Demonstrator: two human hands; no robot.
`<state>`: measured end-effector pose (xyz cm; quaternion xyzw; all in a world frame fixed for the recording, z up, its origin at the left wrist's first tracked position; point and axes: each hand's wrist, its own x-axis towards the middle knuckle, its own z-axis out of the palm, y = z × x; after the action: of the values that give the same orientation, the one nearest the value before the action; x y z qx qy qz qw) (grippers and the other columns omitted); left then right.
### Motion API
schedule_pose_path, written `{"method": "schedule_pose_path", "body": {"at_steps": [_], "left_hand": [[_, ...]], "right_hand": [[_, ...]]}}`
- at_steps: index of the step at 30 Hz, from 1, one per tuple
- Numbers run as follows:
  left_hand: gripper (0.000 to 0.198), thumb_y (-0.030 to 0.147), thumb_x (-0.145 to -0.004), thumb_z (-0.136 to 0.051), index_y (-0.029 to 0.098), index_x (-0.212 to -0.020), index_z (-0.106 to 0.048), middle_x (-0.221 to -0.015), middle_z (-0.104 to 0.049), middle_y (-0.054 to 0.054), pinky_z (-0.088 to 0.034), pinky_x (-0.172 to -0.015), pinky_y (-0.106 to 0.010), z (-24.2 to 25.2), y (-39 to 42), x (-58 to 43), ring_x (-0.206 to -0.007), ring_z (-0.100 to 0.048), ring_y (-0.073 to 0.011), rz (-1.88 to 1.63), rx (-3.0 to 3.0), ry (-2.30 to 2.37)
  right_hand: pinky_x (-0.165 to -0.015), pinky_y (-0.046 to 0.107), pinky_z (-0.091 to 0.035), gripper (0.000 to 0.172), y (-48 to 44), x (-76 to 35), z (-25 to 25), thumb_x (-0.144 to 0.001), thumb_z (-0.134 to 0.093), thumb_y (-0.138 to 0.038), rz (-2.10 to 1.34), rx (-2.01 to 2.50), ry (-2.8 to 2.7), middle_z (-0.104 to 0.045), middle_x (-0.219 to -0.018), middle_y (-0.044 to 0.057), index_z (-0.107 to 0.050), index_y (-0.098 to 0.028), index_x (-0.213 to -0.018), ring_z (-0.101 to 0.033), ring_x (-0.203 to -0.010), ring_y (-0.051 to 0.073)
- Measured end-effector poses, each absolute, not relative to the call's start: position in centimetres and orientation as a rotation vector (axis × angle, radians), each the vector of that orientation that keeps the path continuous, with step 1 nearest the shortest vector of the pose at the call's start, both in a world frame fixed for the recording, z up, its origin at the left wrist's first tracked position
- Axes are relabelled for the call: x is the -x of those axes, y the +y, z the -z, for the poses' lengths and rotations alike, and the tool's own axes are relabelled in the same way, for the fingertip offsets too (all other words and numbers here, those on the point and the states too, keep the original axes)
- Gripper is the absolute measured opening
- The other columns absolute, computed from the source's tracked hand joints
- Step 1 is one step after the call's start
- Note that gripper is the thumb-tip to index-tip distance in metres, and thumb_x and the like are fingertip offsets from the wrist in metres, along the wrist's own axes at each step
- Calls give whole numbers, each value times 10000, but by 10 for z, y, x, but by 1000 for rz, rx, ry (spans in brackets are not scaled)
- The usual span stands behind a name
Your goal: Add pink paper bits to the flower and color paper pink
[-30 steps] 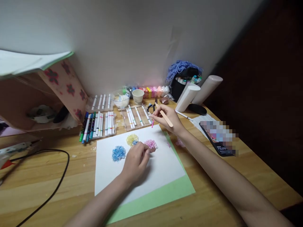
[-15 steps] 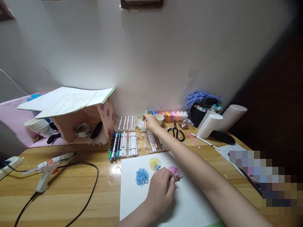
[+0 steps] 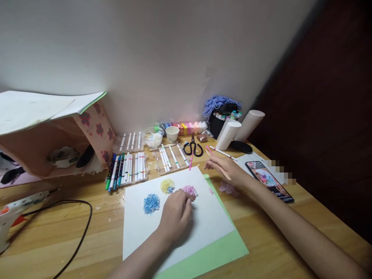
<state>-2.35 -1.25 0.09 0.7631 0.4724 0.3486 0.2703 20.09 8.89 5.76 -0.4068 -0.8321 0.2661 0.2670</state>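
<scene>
My left hand (image 3: 176, 209) rests on the white paper (image 3: 136, 240) with its fingers curled together beside a pink cluster of shreds (image 3: 190, 190). What its fingertips hold, if anything, is hidden. To the left on the same sheet are a blue cluster (image 3: 151, 204) and a yellow cluster (image 3: 166, 185) with a little blue at its edge. My right hand (image 3: 228, 169) is closed on a wooden stick (image 3: 222, 171), above the table just beyond the paper's right edge. Below that hand lies a loose pile of pink shreds (image 3: 228, 188).
A green sheet (image 3: 203, 255) shows under the paper. Behind stand marker trays (image 3: 171, 158), a glass bowl with white stuff (image 3: 153, 138), a paper cup (image 3: 172, 134) and black-handled scissors (image 3: 193, 149). A phone (image 3: 269, 180) lies at right, a glue gun (image 3: 17, 211) with its cord at left.
My right hand has come back from the glass bowl toward the right, with the wooden stick in it. The view has turned right; my left hand stays by the pink cluster.
</scene>
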Motion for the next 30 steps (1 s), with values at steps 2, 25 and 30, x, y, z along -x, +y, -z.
{"method": "schedule_pose_path", "body": {"at_steps": [2,25,30], "left_hand": [[218,207,-933,-346,189,-874,-555,-852,-613,-52,-399,-722,-320,-1,-13,22,-803,-545,-183,-943,-2109,1262],[177,155,-900,-388,190,-818,-542,-690,-567,-8,-385,-614,-272,1,-13,22,-643,-504,-141,-942,-2361,1174],[181,160,-893,-389,189,-802,-543,-665,-562,-4,-383,-601,-272,1,-13,22,-626,-499,-139,-924,-2378,1173]], "right_hand": [[-627,280,-450,216,69,-222,-45,-900,-485,-349,-814,1218,-2275,-663,-744,35,-603,-199,-798,-611,-662,173],[-729,315,-513,141,50,-257,-13,-768,-616,-226,-1066,1314,-1778,-699,-919,63,-483,-207,-725,-675,-840,191],[-703,321,-518,173,55,-265,-8,-740,-660,-253,-910,1400,-1752,-686,-826,36,-496,-210,-707,-662,-742,184]]}}
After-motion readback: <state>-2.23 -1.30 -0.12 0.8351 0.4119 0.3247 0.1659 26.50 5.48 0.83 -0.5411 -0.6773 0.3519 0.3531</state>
